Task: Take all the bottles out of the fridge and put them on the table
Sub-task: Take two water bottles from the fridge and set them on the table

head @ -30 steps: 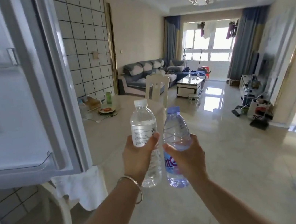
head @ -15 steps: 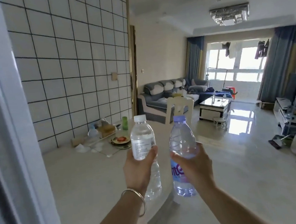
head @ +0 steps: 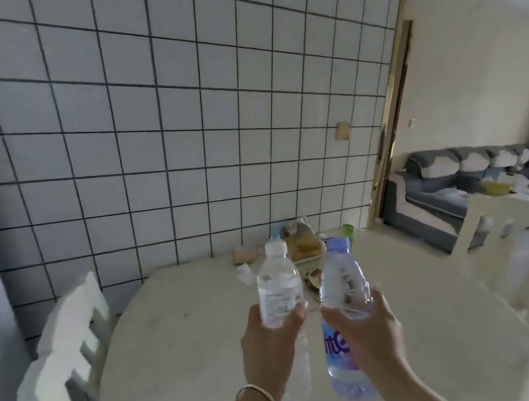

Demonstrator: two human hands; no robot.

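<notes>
My left hand [head: 270,343] grips a clear water bottle with a white cap and white label [head: 279,287] around its middle. In my right hand [head: 368,332] is a second clear bottle, with a pale purple cap and a purple-pink label [head: 340,295], held the same way. Both bottles are upright, side by side, in the air over the near part of the round cream table [head: 184,360]. The fridge is out of view.
A white chair [head: 65,367] stands at the table's left, another white chair [head: 510,246] at its right. At the table's far side by the tiled wall lie food items [head: 301,246], a small bottle and a green cup [head: 347,231]. A grey sofa [head: 460,185] sits beyond.
The view has swung left and closer to the table; the fridge door has left the frame. Both bottles, still held, are now over the tabletop instead of the floor.
</notes>
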